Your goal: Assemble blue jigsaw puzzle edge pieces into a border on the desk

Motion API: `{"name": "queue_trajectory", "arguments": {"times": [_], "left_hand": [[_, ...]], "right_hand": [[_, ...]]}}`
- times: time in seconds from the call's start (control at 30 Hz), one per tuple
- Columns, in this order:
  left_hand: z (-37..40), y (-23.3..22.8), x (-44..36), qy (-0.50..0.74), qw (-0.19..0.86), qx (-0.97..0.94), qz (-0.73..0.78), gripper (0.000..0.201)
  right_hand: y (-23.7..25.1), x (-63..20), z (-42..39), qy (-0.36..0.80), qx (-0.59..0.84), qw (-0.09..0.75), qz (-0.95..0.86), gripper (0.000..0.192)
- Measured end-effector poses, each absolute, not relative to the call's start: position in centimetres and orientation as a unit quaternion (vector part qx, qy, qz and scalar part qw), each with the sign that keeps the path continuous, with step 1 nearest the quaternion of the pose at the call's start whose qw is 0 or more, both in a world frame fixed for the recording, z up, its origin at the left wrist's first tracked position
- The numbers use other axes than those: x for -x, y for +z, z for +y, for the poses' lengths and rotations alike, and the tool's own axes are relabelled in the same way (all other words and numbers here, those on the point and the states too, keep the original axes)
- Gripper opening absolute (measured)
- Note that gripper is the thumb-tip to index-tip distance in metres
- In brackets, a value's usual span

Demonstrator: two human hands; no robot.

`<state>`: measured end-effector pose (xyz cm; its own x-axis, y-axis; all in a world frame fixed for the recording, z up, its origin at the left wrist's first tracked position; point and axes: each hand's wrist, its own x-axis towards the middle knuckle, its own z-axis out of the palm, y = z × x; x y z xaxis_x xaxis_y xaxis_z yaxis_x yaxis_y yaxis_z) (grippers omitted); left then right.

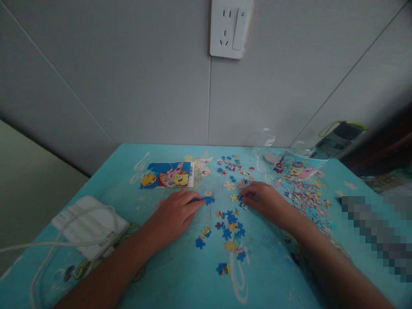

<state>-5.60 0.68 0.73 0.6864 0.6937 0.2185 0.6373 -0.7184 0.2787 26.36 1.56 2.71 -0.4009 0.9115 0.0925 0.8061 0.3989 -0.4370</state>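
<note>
- White adapter block [92, 223] with a looped cable is seen at the far left of the turquoise table [180, 279].
- Printed reference card [167, 174] is laid flat beyond the left hand, well apart from it.
- Left hand [175, 212] is rested palm down, fingers extended; its fingertips [198, 201] are pressed on or just beside a blue puzzle piece [209, 200]. No closed grasp is shown; the piece appears pinned or slid, not lifted.
- Loose blue pieces [230, 223] are scattered between the two hands and nearer the viewer, flat on the table.
- Right hand [265, 199] is curled low over the surface, fingertips bunched at a small piece [244, 198]; whether it is actually pinched cannot be told.
- Farther pieces [233, 165] are spread near the wall.
- Large unsorted heap [305, 195] is spread at the right, beside a clear bag [298, 165].
- Handling judgement: pieces are judged thin, light, stiff card, easily bent at the tabs; hold is best taken at opposite edges with fingertip pinch, or a piece slid off flat.
</note>
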Motion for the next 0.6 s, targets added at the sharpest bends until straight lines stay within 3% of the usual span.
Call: {"name": "queue_trajectory", "arguments": {"times": [0.23,0.6], "left_hand": [[0.7,0.5,5.7,0.141,0.088,-0.916,0.366,0.037],[0.6,0.9,5.4,0.14,0.075,-0.918,0.364,0.039]], "right_hand": [[2.7,-26.0,1.8,0.214,0.539,0.188,-0.792,0.006],[3.8,-23.8,1.2,0.286,0.464,0.227,-0.807,0.019]]}}
